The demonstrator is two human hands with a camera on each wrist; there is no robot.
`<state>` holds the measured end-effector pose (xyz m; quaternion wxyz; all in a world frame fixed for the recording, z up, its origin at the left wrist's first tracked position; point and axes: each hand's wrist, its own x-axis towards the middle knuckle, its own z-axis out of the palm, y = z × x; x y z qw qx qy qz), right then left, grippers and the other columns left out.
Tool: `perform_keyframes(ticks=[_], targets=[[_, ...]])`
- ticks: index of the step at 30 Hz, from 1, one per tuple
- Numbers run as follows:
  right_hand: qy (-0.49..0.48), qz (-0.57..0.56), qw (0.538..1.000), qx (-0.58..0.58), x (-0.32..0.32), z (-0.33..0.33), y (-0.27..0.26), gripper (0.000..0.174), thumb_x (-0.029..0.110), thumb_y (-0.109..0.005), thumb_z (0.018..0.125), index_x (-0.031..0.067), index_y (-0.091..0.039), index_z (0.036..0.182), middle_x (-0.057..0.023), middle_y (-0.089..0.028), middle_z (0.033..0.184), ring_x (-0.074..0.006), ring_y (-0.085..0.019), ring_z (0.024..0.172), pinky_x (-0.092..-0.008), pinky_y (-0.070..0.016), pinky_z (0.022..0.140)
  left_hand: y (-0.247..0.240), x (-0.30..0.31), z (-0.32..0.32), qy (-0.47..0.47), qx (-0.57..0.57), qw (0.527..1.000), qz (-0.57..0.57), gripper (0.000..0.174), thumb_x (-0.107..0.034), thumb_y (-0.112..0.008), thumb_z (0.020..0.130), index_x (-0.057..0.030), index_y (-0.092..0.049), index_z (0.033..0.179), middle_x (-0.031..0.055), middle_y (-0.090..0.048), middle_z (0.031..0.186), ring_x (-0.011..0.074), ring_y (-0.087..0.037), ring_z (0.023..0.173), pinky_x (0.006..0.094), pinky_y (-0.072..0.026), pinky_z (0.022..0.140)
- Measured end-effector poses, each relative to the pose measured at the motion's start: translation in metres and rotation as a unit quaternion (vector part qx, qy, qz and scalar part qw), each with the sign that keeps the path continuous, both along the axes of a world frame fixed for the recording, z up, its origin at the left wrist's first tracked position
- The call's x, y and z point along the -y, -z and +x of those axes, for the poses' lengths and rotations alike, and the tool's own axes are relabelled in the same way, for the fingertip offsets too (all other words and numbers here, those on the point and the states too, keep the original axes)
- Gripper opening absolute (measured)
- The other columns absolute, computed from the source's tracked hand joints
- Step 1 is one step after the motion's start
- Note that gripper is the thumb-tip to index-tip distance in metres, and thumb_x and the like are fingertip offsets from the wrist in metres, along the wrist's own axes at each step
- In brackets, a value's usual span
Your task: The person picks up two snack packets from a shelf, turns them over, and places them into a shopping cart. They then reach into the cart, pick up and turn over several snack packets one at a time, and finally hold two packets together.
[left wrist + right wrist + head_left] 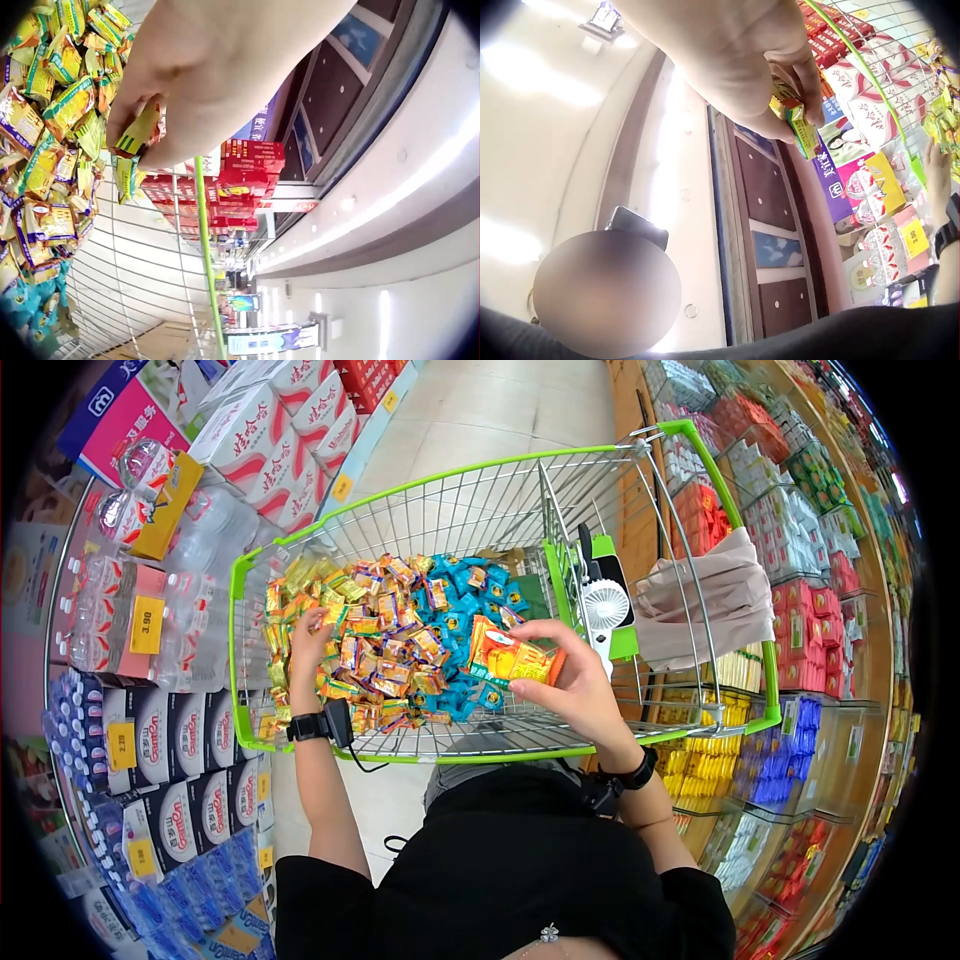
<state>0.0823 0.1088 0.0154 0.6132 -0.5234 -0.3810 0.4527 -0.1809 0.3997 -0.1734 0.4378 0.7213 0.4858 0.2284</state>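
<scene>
In the head view, my right hand (582, 690) holds an orange and yellow wrapped snack packet (512, 657) between thumb and fingers, above the cart's near side. Its edge, yellow and green, shows between the fingers in the right wrist view. My left hand (306, 652) is over the left end of the heap, and the left wrist view shows it pinching a small yellow wrapped candy (139, 133). Beneath the hands, a pile of small candies in yellow, orange and purple wrappers (385, 650) lies in the cart, beside blue-wrapped candies (470, 595).
The green-rimmed wire shopping cart (440, 472) surrounds the candy. At its right end are a white handheld fan (606, 606) and a beige cloth bag (705, 605). Bottled drinks (195, 630) and boxes (250, 435) stand on the left; shelves of packets (805, 630) line the right.
</scene>
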Motion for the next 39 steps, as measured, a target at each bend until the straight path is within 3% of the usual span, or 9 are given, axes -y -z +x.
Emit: perform_keyframes(ticks=[3, 7, 10, 14, 17, 20, 24, 29, 39], targets=[[0.022, 0.055, 0.997, 0.056, -0.001, -0.002, 0.002, 0.048, -0.002, -0.065, 0.071, 0.0033, -0.043, 0.113, -0.0075, -0.047, 0.107, -0.0147, -0.046, 0.101, -0.0272, -0.0369, 0.088, -0.012, -0.001, -0.005, -0.028, 0.058, 0.998, 0.007, 0.033, -0.009, -0.060, 0.076, -0.0079, -0.049, 0.107, 0.0058, -0.053, 0.099, 0.0125, -0.050, 0.093, 0.0257, -0.0416, 0.072], [0.036, 0.006, 0.999, -0.038, -0.004, -0.004, 0.004, 0.057, -0.004, -0.064, 0.071, 0.0059, -0.035, 0.119, -0.0084, -0.046, 0.106, -0.0138, -0.048, 0.098, -0.0260, -0.0408, 0.084, -0.081, 0.034, 0.022, -0.083, 0.142, 0.981, -0.107, 0.036, -0.007, -0.061, 0.074, -0.0057, -0.050, 0.108, 0.0067, -0.051, 0.108, 0.0125, -0.048, 0.097, 0.0240, -0.0412, 0.074], [0.042, -0.009, 0.999, -0.033, -0.005, -0.002, 0.008, 0.058, -0.004, -0.064, 0.071, 0.0066, -0.034, 0.120, -0.0091, -0.046, 0.105, -0.0142, -0.050, 0.097, -0.0260, -0.0419, 0.083, -0.109, 0.053, 0.032, -0.057, 0.219, 0.965, -0.132, 0.036, -0.007, -0.061, 0.075, -0.0062, -0.049, 0.110, 0.0058, -0.051, 0.109, 0.0104, -0.048, 0.097, 0.0210, -0.0409, 0.071], [0.048, -0.021, 0.999, -0.012, -0.006, 0.000, 0.012, 0.057, -0.004, -0.063, 0.071, 0.0059, -0.034, 0.120, -0.0085, -0.048, 0.103, -0.0135, -0.050, 0.097, -0.0258, -0.0413, 0.083, -0.130, 0.074, 0.043, 0.037, 0.212, 0.976, -0.026, 0.034, -0.004, -0.058, 0.076, -0.0041, -0.049, 0.109, 0.0042, -0.051, 0.106, 0.0096, -0.049, 0.093, 0.0220, -0.0411, 0.071], [0.067, -0.017, 0.998, -0.002, -0.008, 0.001, 0.018, 0.055, -0.005, -0.062, 0.072, 0.0045, -0.035, 0.118, -0.0084, -0.049, 0.103, -0.0135, -0.050, 0.096, -0.0252, -0.0400, 0.084, -0.149, 0.089, 0.051, 0.038, 0.308, 0.940, -0.140, 0.031, 0.001, -0.057, 0.076, -0.0006, -0.050, 0.105, 0.0055, -0.052, 0.101, 0.0103, -0.053, 0.078, 0.0235, -0.0440, 0.062], [0.080, -0.032, 0.996, -0.034, -0.005, 0.001, 0.024, 0.054, -0.005, -0.062, 0.071, 0.0041, -0.036, 0.118, -0.0084, -0.050, 0.103, -0.0135, -0.050, 0.098, -0.0256, -0.0397, 0.084, -0.168, 0.112, 0.060, 0.041, 0.299, 0.947, -0.108, 0.031, 0.002, -0.056, 0.075, -0.0003, -0.050, 0.105, 0.0067, -0.052, 0.100, 0.0111, -0.054, 0.072, 0.0234, -0.0450, 0.059], [0.072, -0.034, 0.997, -0.018, -0.003, 0.000, 0.025, 0.053, -0.005, -0.063, 0.071, 0.0034, -0.037, 0.116, -0.0085, -0.049, 0.105, -0.0134, -0.049, 0.099, -0.0262, -0.0387, 0.086, -0.171, 0.126, 0.062, 0.097, 0.374, 0.911, -0.144, 0.038, 0.003, -0.061, 0.071, 0.0003, -0.050, 0.107, 0.0077, -0.048, 0.106, 0.0121, -0.055, 0.075, 0.0234, -0.0466, 0.061], [0.071, -0.027, 0.997, -0.011, 0.001, -0.001, 0.026, 0.047, -0.004, -0.063, 0.072, 0.0016, -0.040, 0.113, -0.0080, -0.048, 0.106, -0.0136, -0.047, 0.102, -0.0269, -0.0356, 0.090, -0.175, 0.132, 0.066, 0.195, 0.389, 0.887, -0.155, 0.051, 0.000, -0.069, 0.063, -0.0015, -0.051, 0.110, 0.0081, -0.047, 0.111, 0.0181, -0.042, 0.108, 0.0298, -0.0349, 0.091], [0.092, -0.018, 0.996, -0.001, 0.019, 0.002, 0.025, 0.043, -0.003, -0.063, 0.071, 0.0010, -0.044, 0.110, -0.0069, -0.046, 0.105, -0.0135, -0.045, 0.102, -0.0261, -0.0345, 0.090, -0.190, 0.149, 0.083, 0.241, 0.380, 0.884, -0.128, 0.050, -0.002, -0.071, 0.061, -0.0018, -0.053, 0.108, 0.0089, -0.049, 0.109, 0.0187, -0.043, 0.105, 0.0290, -0.0346, 0.088]])
